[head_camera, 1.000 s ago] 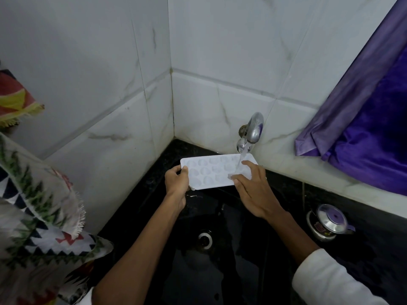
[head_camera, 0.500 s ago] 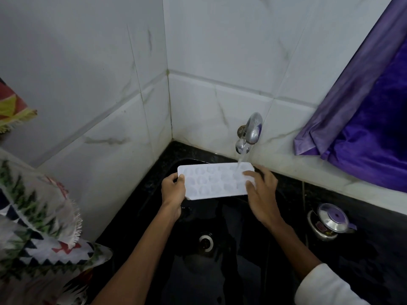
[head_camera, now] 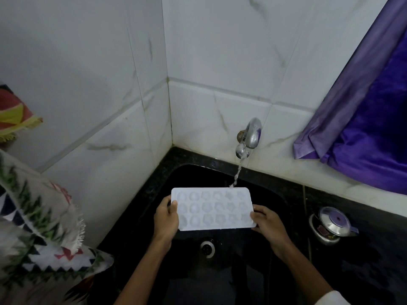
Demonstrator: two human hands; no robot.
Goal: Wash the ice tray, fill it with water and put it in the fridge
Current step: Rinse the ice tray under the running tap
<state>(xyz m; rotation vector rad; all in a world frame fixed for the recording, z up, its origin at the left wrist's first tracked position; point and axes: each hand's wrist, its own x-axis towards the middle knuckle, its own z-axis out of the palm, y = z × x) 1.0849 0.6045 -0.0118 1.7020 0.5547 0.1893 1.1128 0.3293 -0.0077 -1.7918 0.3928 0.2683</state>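
A white ice tray [head_camera: 212, 209] with several shaped cavities is held level over the black sink [head_camera: 271, 194]. My left hand [head_camera: 165, 219] grips its left short edge and my right hand [head_camera: 267, 224] grips its right short edge. A chrome tap [head_camera: 250, 137] on the tiled wall runs, and its thin stream of water [head_camera: 236, 175] lands on the tray's far edge, right of centre.
The sink drain [head_camera: 207, 249] lies below the tray. A small steel pot with a lid [head_camera: 332, 225] stands on the black counter at the right. A purple curtain [head_camera: 363, 119] hangs at the upper right. A patterned cloth [head_camera: 37, 227] hangs at the left.
My right hand has slid off the tray's top to its right edge. The tray has come lower and toward me, so the stream now hits its far edge.
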